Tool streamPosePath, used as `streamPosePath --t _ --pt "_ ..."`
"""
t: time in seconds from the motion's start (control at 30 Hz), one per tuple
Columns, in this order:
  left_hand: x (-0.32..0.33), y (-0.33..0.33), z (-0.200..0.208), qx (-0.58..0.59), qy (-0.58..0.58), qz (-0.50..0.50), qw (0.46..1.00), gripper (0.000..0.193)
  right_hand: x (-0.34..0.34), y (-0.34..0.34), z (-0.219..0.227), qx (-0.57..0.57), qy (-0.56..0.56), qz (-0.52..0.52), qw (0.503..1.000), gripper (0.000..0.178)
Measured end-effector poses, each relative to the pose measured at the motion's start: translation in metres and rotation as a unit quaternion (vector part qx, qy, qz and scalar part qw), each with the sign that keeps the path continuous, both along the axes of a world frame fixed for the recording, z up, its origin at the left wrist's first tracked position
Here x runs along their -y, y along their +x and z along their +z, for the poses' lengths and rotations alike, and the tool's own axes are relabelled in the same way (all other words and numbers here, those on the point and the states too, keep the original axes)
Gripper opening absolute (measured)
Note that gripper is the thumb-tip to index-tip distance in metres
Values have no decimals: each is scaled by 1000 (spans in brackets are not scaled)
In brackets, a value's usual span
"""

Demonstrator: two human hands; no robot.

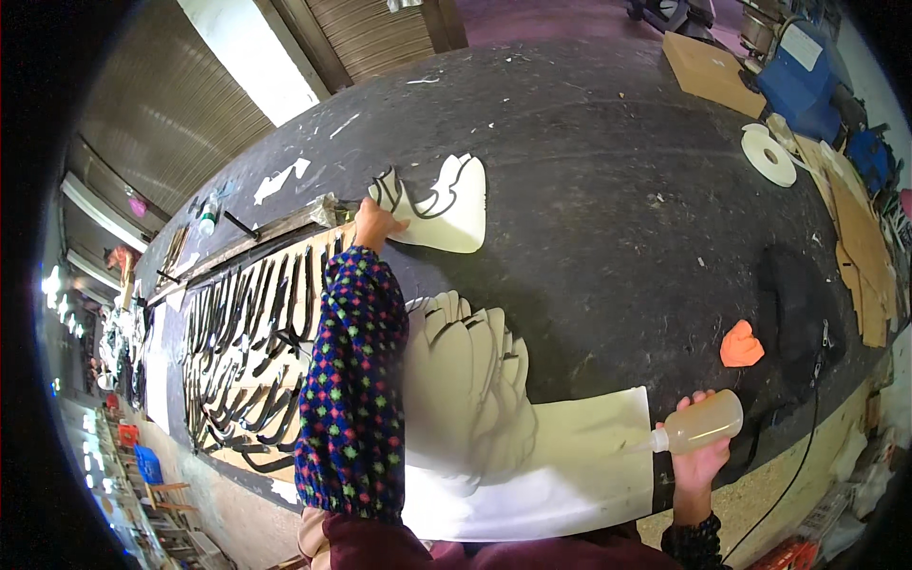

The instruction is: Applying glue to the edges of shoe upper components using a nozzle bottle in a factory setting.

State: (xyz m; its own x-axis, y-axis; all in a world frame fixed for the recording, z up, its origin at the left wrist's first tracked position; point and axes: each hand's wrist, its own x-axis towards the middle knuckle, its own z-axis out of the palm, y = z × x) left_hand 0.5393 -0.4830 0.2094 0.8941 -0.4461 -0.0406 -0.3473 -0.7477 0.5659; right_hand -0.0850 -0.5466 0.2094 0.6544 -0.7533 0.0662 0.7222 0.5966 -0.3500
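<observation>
My left hand reaches out across the table, its thumb and fingers closed on the near left edge of a white cut piece with curved black edging. Tilted in my right hand is a clear squeeze bottle of cloudy yellowish liquid, its nozzle pointing left over a white sheet. Between my hands, a fanned stack of white cut pieces overlaps the sheet. The sleeve of my left arm hides the stack's left side.
Left of my arm, a board carries rows of black strips. An orange crumpled cloth lies near a black cushion-like item with a cable. Farther right are a roll of white tape, a cardboard box and cardboard scraps.
</observation>
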Motion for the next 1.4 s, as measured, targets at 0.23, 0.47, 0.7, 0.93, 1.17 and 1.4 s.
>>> streamPosePath --t 0.23,0.47,0.7,0.93,1.17,1.4 --pt "36 -62 151 98 430 -150 885 40 0 -1 -4 -43 -59 0 997 70" --pt "-85 -222 194 108 124 -260 951 47 -8 -2 8 -11 -47 4 999 74" --pt "-175 -330 132 164 -97 -128 973 53 -11 -5 10 40 -66 45 996 76" --pt "-206 -285 103 118 -59 100 986 47 -27 -8 15 12 -96 78 992 75" --pt "-226 -259 80 103 -233 161 954 46 -51 -11 23 -13 -107 79 991 77" --pt "-238 -280 105 -104 -305 64 944 31 -60 -9 32 -10 -91 44 995 79"
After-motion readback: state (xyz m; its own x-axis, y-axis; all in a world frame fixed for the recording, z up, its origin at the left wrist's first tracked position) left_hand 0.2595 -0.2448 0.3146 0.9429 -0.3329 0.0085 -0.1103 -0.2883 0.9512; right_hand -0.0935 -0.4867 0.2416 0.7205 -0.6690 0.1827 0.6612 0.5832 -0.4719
